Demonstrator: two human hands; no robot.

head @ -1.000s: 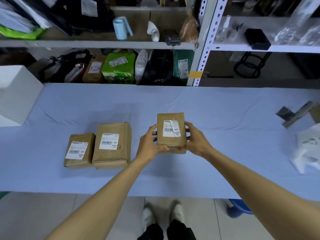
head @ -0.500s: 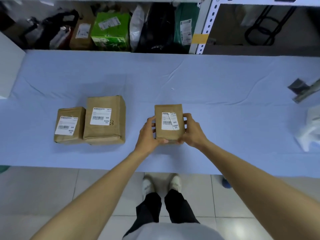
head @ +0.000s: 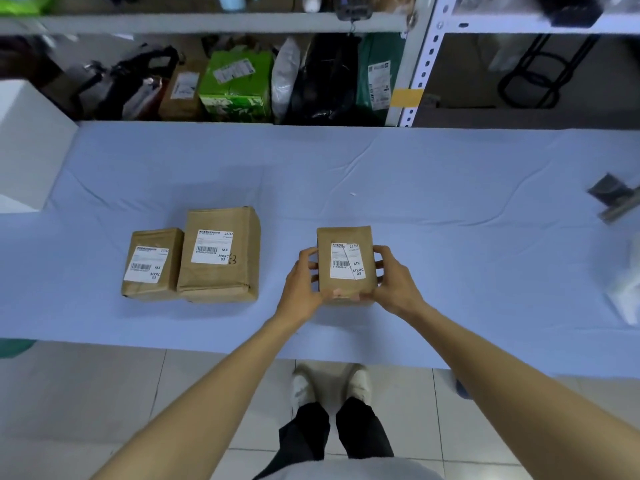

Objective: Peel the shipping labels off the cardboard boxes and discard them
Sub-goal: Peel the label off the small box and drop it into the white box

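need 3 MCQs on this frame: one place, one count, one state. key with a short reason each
1. Where do the small box and larger box lie relative to the held box?
A) to the person's left
B) to the person's right
C) stacked on it

2. How many labelled brown boxes are at the blue tablecloth?
A) two
B) three
C) five

3. Where is the held box's label?
A) stuck on the box top
B) crumpled in a hand
C) lying on the cloth

Key:
1 A, both sit side by side left of it.
2 B, those two plus the one gripped by the left hand and right hand.
3 A, it lies on the top face, crossed by a slanted line.
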